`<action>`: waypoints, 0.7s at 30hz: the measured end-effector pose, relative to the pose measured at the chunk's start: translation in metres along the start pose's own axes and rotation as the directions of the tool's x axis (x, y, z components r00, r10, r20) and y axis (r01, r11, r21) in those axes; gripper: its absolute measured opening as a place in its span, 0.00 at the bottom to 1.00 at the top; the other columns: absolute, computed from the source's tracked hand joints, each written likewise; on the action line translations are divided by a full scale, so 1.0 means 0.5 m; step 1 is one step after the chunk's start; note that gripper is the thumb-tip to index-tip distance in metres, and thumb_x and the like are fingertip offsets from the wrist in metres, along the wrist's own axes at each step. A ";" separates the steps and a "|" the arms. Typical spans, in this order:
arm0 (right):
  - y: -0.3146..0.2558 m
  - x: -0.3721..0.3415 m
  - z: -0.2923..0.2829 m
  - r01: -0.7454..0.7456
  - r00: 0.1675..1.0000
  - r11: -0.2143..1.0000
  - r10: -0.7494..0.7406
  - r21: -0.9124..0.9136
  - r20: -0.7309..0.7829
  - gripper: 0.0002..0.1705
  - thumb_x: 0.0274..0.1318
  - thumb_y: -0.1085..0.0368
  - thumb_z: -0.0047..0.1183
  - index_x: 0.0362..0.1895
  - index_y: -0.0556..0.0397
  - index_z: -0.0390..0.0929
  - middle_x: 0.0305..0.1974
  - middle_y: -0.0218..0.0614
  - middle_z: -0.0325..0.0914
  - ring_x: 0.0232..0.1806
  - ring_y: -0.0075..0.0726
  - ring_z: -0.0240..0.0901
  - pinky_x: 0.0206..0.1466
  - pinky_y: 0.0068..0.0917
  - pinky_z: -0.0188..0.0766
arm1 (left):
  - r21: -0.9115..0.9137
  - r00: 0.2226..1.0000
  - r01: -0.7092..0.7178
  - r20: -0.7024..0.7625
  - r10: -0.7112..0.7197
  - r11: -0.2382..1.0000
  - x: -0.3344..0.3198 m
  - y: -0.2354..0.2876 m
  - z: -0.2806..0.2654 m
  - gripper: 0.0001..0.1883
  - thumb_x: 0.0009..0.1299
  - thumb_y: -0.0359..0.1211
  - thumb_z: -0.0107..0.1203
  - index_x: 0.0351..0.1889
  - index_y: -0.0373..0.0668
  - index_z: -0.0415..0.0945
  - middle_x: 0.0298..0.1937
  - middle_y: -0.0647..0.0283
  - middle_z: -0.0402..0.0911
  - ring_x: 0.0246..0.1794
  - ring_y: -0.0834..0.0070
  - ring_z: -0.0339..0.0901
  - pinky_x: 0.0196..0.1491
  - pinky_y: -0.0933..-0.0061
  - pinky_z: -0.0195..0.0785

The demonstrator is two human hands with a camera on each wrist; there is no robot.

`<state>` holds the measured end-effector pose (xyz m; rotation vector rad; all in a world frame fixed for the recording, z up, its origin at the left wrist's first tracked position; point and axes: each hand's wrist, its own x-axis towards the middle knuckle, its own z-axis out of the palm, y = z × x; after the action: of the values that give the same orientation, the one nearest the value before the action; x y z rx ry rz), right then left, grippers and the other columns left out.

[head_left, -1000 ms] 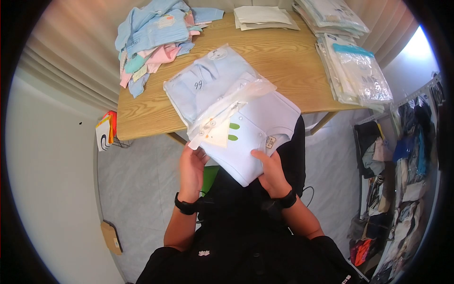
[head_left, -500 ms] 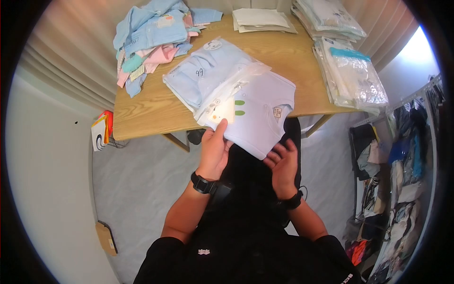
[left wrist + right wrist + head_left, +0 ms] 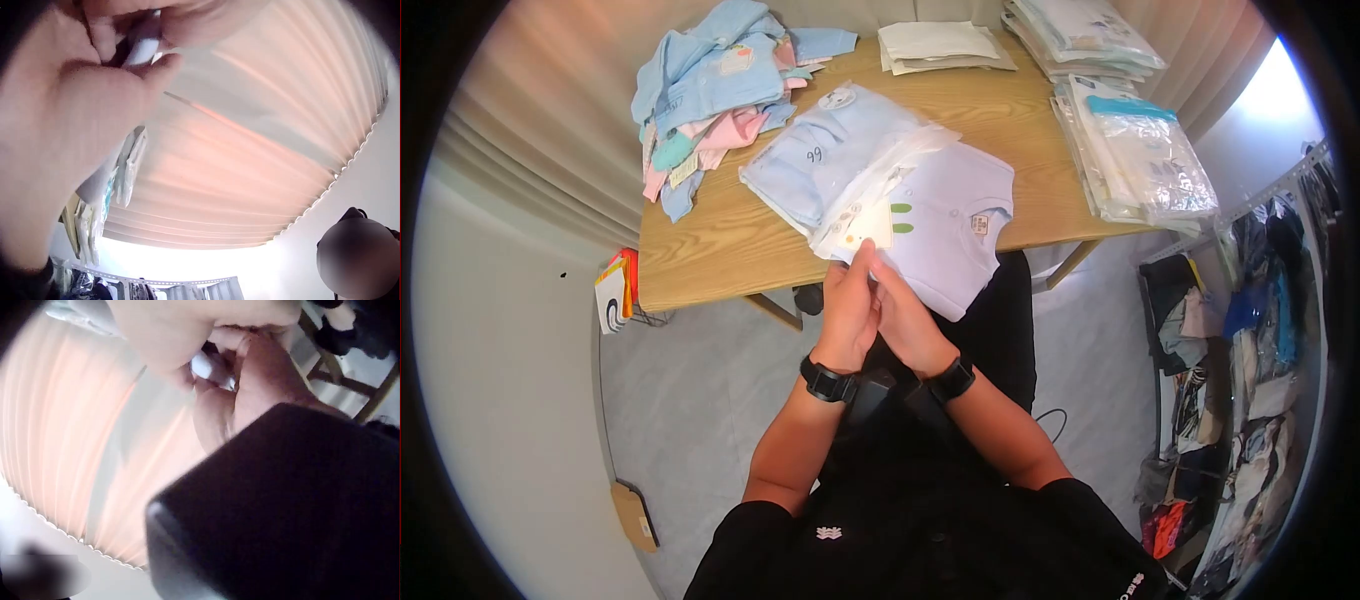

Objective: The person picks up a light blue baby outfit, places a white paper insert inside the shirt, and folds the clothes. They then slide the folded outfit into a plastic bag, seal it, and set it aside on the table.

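A folded pale lavender baby top (image 3: 960, 230) with a green print lies half out of a clear plastic bag (image 3: 805, 165). The bag is marked 66 and shows light blue cloth inside. A cream hang tag (image 3: 875, 232) lies on the top beside the bag's opening. At the near left edge, my left hand (image 3: 847, 315) grips the garment, thumb on top near the tag. My right hand (image 3: 908, 322) is close against the left and pinches the same edge. In the left wrist view, a bit of pale cloth (image 3: 145, 50) shows between the fingers.
A heap of baby clothes (image 3: 720, 90) lies at the table's back left. White flat packets (image 3: 945, 42) are at the back, and bagged garments (image 3: 1145, 150) are stacked along the right. A clothes rack (image 3: 1260, 330) stands right of the wooden table (image 3: 730, 240).
The left hand moved up to the garment's edge by the tag. My right hand left the near right corner and came across to meet the left. The garment shifted away, further onto the table.
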<state>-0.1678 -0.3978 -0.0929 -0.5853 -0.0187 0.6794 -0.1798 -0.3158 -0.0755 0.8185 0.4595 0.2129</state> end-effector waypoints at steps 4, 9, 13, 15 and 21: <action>0.015 0.027 -0.007 0.014 0.995 0.998 -0.007 0.063 -0.098 0.23 0.67 0.53 0.54 0.61 0.47 0.71 0.54 0.26 0.74 0.54 0.23 0.69 0.54 0.24 0.65 | 0.021 0.999 0.021 0.044 -0.021 1.000 0.005 0.006 -0.008 0.19 0.76 0.35 0.52 0.61 0.36 0.67 0.52 0.59 0.78 0.47 0.73 0.79 0.47 0.71 0.76; 0.030 0.034 -0.002 0.098 0.978 0.991 -0.080 0.086 -0.191 0.20 0.67 0.54 0.54 0.58 0.47 0.73 0.51 0.26 0.76 0.50 0.22 0.70 0.50 0.25 0.67 | 0.103 0.984 0.117 0.124 -0.129 0.988 -0.002 0.043 -0.037 0.14 0.73 0.29 0.52 0.55 0.33 0.70 0.51 0.60 0.78 0.46 0.72 0.78 0.49 0.69 0.77; 0.026 0.042 0.000 0.113 0.973 0.987 -0.086 0.116 -0.214 0.21 0.68 0.57 0.52 0.60 0.50 0.71 0.55 0.30 0.75 0.56 0.26 0.70 0.57 0.30 0.69 | 0.460 0.990 0.033 0.105 -0.092 0.887 0.015 0.060 -0.098 0.13 0.70 0.26 0.52 0.52 0.36 0.74 0.49 0.62 0.78 0.43 0.74 0.78 0.48 0.70 0.75; 0.023 0.047 0.006 0.150 0.962 0.980 -0.114 0.132 -0.247 0.22 0.69 0.60 0.50 0.63 0.51 0.67 0.58 0.32 0.73 0.59 0.31 0.70 0.64 0.34 0.67 | 0.707 0.994 -0.113 0.084 0.077 0.698 0.024 0.084 -0.120 0.14 0.69 0.26 0.53 0.52 0.37 0.75 0.48 0.61 0.78 0.45 0.74 0.78 0.49 0.69 0.74; 0.010 0.053 0.008 0.171 0.960 0.968 -0.122 0.185 -0.251 0.23 0.69 0.65 0.48 0.65 0.53 0.63 0.62 0.35 0.70 0.64 0.37 0.68 0.71 0.40 0.63 | 0.826 0.683 -0.548 0.532 0.501 -0.131 0.047 0.117 -0.087 0.16 0.65 0.25 0.56 0.52 0.38 0.76 0.48 0.53 0.78 0.50 0.59 0.77 0.52 0.64 0.70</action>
<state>-0.1508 -0.3770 -0.0964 -0.4575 0.2283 0.4555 -0.1803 -0.2400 -0.0654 2.4327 0.1011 0.7233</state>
